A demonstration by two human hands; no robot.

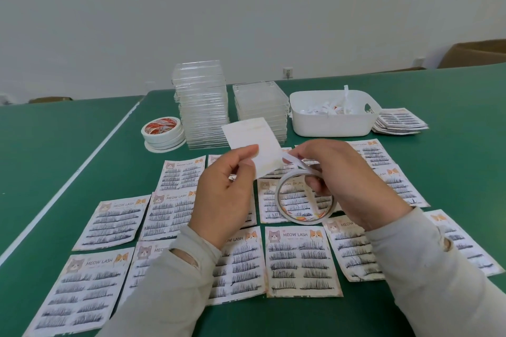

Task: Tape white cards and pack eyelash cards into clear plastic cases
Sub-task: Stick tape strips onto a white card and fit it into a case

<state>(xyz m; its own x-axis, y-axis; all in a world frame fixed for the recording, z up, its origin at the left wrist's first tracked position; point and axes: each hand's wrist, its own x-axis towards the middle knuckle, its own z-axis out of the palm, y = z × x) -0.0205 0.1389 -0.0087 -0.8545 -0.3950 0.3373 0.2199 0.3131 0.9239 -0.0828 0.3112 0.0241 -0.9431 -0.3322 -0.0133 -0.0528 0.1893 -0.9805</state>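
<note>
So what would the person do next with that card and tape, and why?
Probably press the loose tape end down onto the white card and draw a strip along it. The left hand pinches the card up off the table, while the right hand holds the tape roll with its free end already pulled out and meeting the card's edge. No strip looks laid on it yet.

Left hand [224, 189] and right hand [347, 180] are raised side by side, fingers curled in pinching grips.
</note>
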